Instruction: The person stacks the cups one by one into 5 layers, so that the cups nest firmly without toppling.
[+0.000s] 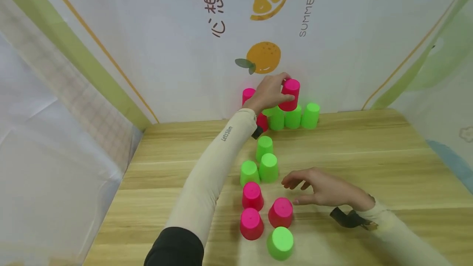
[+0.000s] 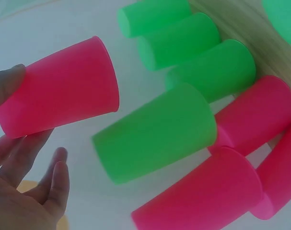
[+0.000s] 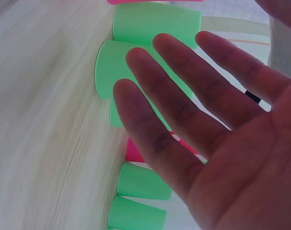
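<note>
My left hand (image 1: 267, 92) pinches an upside-down pink cup (image 1: 291, 92) between thumb and fingers, above the back row of cups. In the left wrist view the held pink cup (image 2: 64, 88) is apart from the stack. That stack has a green cup (image 2: 157, 134) and a pink cup (image 2: 203, 194) on an upper tier. Below them stand green cups (image 1: 310, 116) and pink cups (image 2: 258, 115). With fingers spread and nothing in them, my right hand (image 1: 325, 188) hovers over the table beside a pink cup (image 1: 281, 212).
A line of upside-down cups runs toward me on the wooden table (image 1: 177, 167): several green cups (image 1: 268, 168), then pink cups (image 1: 252, 224), with a green cup (image 1: 280, 243) nearest. A white printed cloth (image 1: 166, 44) hangs right behind the stack.
</note>
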Tool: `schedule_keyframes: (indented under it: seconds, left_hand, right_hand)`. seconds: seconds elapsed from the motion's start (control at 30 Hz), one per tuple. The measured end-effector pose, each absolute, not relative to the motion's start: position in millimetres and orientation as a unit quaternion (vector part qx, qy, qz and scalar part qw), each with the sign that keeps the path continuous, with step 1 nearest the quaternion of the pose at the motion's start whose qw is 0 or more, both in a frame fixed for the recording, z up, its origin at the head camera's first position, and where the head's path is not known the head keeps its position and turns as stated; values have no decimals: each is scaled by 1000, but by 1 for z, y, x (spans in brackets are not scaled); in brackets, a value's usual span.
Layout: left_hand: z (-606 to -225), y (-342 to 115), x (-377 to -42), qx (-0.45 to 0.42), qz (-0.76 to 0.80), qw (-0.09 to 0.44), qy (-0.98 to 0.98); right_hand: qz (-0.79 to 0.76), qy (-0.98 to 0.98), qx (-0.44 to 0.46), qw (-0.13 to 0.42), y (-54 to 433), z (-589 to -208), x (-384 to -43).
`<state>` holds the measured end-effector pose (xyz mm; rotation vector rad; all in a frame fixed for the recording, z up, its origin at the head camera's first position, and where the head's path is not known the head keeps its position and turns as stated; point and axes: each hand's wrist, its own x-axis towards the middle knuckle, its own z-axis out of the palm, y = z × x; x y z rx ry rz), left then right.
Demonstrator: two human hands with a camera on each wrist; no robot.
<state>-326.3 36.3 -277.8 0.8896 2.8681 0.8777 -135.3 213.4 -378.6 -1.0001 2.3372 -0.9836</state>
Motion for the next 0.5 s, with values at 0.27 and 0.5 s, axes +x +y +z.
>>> schedule_keyframes:
  seconds: [0.27, 0.5]
  left_hand:
    - [-288, 53, -339, 240, 232, -29, 942]
    - [-298, 64, -342, 222, 207, -21, 952]
  right_hand:
    - [-357, 838, -361, 200, 214, -382, -134]
    - [-362, 834, -357, 214, 214, -387, -134]
